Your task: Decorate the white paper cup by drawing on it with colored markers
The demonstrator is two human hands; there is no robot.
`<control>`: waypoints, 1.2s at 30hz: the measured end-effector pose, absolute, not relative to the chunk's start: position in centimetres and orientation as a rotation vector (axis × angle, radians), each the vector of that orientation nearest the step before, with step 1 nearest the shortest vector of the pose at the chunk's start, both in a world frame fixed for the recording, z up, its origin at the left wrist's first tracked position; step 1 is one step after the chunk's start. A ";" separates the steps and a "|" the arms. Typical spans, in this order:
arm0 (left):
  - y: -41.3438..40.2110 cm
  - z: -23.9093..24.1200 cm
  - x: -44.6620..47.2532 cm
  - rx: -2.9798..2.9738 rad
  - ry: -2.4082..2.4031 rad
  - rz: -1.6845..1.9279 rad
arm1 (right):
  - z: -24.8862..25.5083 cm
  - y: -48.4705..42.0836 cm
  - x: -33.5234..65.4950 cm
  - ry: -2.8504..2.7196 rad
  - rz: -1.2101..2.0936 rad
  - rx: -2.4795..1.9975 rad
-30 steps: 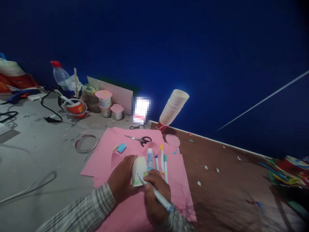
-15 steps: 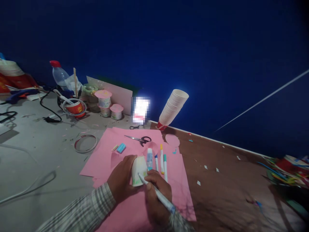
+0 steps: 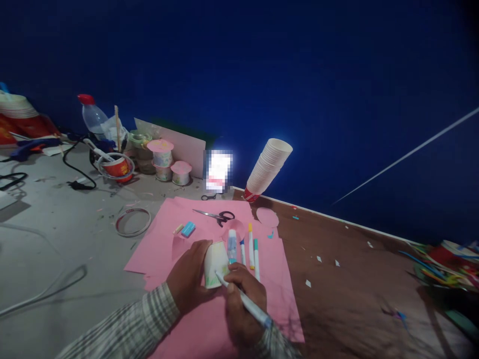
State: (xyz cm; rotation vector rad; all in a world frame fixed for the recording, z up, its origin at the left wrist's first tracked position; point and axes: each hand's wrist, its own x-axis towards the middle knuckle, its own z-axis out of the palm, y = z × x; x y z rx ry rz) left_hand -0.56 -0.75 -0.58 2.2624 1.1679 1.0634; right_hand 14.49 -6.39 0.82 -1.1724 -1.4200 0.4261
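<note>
My left hand [image 3: 190,279] is wrapped round the side of a white paper cup [image 3: 214,257] with light green and yellow marks on it. In my right hand [image 3: 245,294] a white felt-tip pen [image 3: 247,304] is gripped, its tip at the cup's drawn side. Pink paper sheets [image 3: 157,249] lie under both hands. Just beyond the cup are a glue tube [image 3: 232,244], a blue-capped marker [image 3: 242,253], a yellow-capped marker [image 3: 250,244] and a green-capped marker [image 3: 256,259]. Scissors [image 3: 220,217] and a blue eraser [image 3: 188,229] rest on the paper.
A tall stack of paper cups [image 3: 269,167] leans at the blue wall. Decorated cups with pink lids [image 3: 181,172] stand at the back left. A tape roll [image 3: 133,222] lies left of the paper, a cable [image 3: 41,294] nearer. Paper scraps [image 3: 308,283] dot the brown surface.
The pen tip has shifted very slightly on the cup's side. Both hands keep their hold, and the other things stay where they were.
</note>
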 end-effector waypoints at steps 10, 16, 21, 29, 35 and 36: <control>-0.7 -0.5 -0.6 2.226 1.182 1.028 | 1.0 -6.2 14.8 -1.320 0.552 -1.191; -0.8 -0.5 -0.6 2.217 1.186 1.021 | 0.7 -6.4 14.7 -1.343 0.503 -1.190; -0.8 -0.5 -0.6 2.235 1.171 1.057 | 0.4 -6.6 14.7 -1.363 0.492 -1.170; -0.9 -0.4 -0.6 2.258 1.189 1.043 | 0.7 -6.4 14.7 -1.304 0.549 -1.197; -0.9 -0.4 -0.6 2.247 1.191 1.037 | 0.4 -6.4 14.8 -1.303 0.565 -1.199; -0.8 -0.5 -0.6 2.244 1.188 1.037 | 0.3 -6.5 14.8 -1.307 0.561 -1.199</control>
